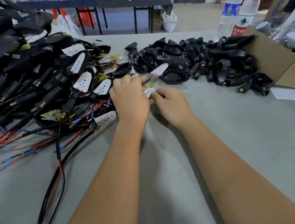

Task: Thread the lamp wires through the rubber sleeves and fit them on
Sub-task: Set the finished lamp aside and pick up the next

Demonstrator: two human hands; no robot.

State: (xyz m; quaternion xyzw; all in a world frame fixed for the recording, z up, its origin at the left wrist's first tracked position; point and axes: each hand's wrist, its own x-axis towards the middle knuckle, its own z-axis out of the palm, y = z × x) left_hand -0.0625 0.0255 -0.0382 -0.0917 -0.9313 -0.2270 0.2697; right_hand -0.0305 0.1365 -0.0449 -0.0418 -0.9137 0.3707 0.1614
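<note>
Fingers (156,93) on lamp board (149,92) near cardboard box (271,58)

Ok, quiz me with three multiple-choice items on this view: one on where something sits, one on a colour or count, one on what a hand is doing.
1. Where is the pile of loose black rubber sleeves?
A. Far right of the hands, by the cardboard box
B. On the floor
C. In the person's lap

2. How many plastic bottles stand at the far right?
A. None
B. Two
C. Five

3. What is the left hand doing?
A. Lying flat and open
B. Pinching thin wires with a white lamp board on their end
C. Holding a bottle

Answers: 1 A, the sleeves lie on the table against the box. 2 B, one blue-labelled, one red-labelled. 3 B, the wires run from its fingertips to the blurred board.
</note>
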